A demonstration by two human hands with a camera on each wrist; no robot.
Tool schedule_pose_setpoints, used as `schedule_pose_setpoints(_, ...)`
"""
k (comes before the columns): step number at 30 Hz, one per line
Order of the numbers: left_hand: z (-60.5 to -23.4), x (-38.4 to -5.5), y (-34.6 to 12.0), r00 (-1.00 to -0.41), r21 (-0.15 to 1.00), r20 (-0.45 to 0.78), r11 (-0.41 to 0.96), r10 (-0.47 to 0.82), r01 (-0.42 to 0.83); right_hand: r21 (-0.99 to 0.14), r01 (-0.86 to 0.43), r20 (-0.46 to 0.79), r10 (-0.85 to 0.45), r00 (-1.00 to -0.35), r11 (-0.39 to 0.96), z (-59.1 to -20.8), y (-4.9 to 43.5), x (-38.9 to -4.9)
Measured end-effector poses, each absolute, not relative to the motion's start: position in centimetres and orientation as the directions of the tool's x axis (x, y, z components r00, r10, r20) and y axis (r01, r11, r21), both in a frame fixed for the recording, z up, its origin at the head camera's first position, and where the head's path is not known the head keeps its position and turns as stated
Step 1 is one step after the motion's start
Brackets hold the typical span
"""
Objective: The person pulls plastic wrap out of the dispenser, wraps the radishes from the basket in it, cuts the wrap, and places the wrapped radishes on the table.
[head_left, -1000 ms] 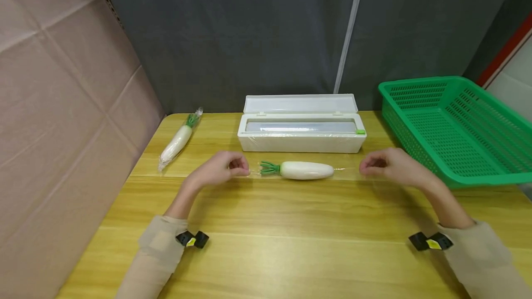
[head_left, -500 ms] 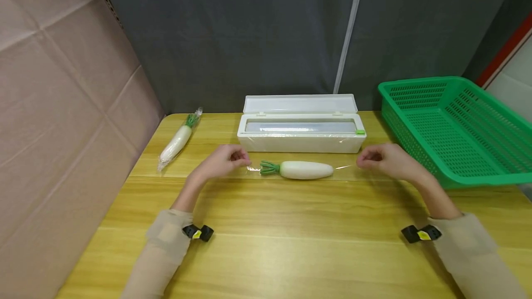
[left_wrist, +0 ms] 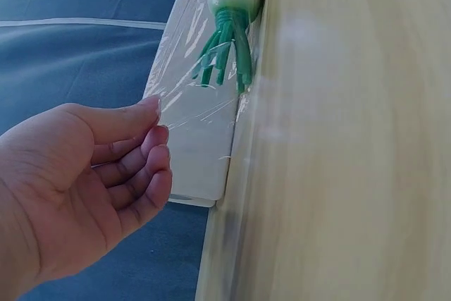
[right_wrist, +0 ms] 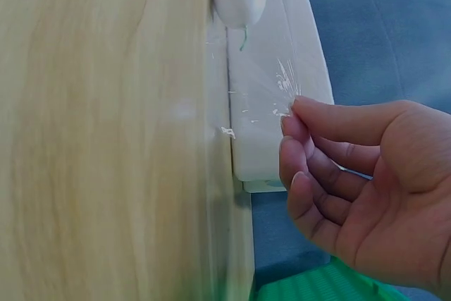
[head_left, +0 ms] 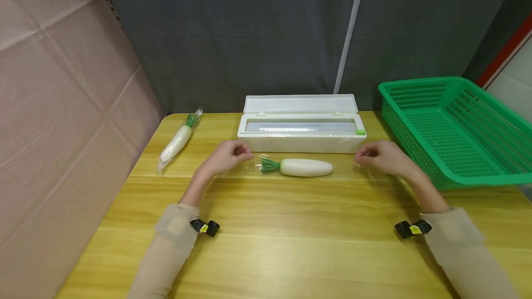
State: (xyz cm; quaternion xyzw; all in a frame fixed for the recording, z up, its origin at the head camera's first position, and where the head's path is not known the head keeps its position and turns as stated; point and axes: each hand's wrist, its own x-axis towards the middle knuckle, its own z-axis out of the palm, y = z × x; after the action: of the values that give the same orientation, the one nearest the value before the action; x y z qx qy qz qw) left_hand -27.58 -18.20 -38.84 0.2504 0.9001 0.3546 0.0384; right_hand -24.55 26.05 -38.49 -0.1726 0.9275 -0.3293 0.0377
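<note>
A white radish (head_left: pixel 306 167) with a short green top lies across the table in front of a white cling film dispenser (head_left: pixel 302 143). Clear cling film (left_wrist: pixel 184 107) stretches around the radish and out past both its ends. My left hand (head_left: pixel 229 156) pinches the film between thumb and forefinger, just beyond the green leaves (left_wrist: pixel 229 47). Beyond the root tip, my right hand (head_left: pixel 380 156) pinches the film's other side, where it gathers into creases at the fingertips in the right wrist view.
A second radish (head_left: pixel 176 144), wrapped in film, lies at the table's back left. The dispenser's lid (head_left: pixel 301 104) stands raised, with a green slider (head_left: pixel 360 132) at its right end. On the right sits a green plastic basket (head_left: pixel 457 180). A dark curtain (head_left: pixel 232 36) hangs behind.
Both hands have moved a little toward the dispenser and slightly closer together, still pinching the film. The radish has shifted very slightly toward the dispenser.
</note>
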Motion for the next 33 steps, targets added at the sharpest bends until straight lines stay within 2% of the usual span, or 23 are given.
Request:
schedule_pose_setpoints(10,-39.6,-28.2,-17.6,-0.92,0.685,0.097,0.645,0.381,0.339,-0.619,-0.233,0.01,-0.29,-0.957,0.75,-39.2,25.7,-25.3)
schedule_pose_setpoints(20,-39.8,-28.3,-16.4,-0.984,0.669,0.066,0.724,0.168,0.168,-0.628,-0.112,-0.062,-0.193,-0.979,0.77,-39.5,25.0,-25.5)
schedule_pose_setpoints(25,-39.9,-28.4,-15.9,-0.995,0.657,0.031,0.749,0.095,0.092,-0.621,-0.071,-0.088,-0.16,-0.983,0.781,-39.5,24.9,-25.6)
schedule_pose_setpoints(33,-40.0,-28.5,-15.4,-0.999,0.65,-0.001,0.759,0.049,0.036,-0.609,-0.021,-0.127,-0.123,-0.984,0.793,-39.8,24.6,-25.8)
